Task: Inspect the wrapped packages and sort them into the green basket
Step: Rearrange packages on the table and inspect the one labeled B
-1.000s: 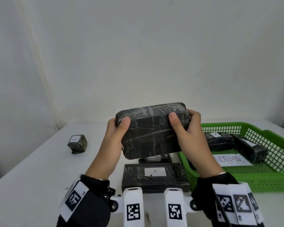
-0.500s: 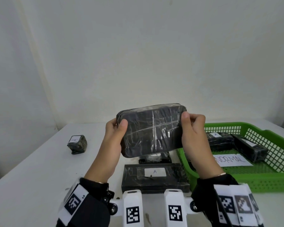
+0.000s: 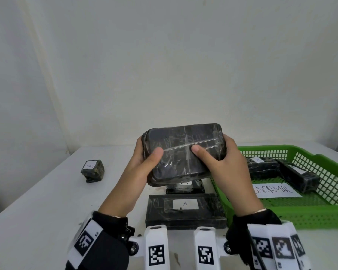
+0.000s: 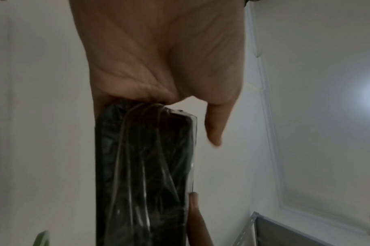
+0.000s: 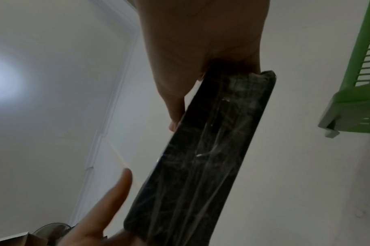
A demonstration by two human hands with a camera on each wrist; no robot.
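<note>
Both hands hold a flat black package wrapped in clear film (image 3: 183,151) up above the table, its broad face toward me. My left hand (image 3: 144,158) grips its left end, thumb on the front. My right hand (image 3: 220,158) grips the right end, thumb laid across the front. In the left wrist view the black package (image 4: 142,174) shows edge-on below the palm; in the right wrist view the black package (image 5: 203,158) runs diagonally. The green basket (image 3: 320,213) sits at the right with two wrapped packages (image 3: 261,167) and a paper sign inside.
A flat black package labelled A (image 3: 185,210) lies on the white table under my hands, with another dark package (image 3: 185,187) behind it. A small wrapped cube labelled A (image 3: 92,170) sits at the left. A white wall stands behind the table.
The held package has tilted so its broad face turns more toward me and has dropped slightly. My right thumb has slid from the right edge onto the front face.
</note>
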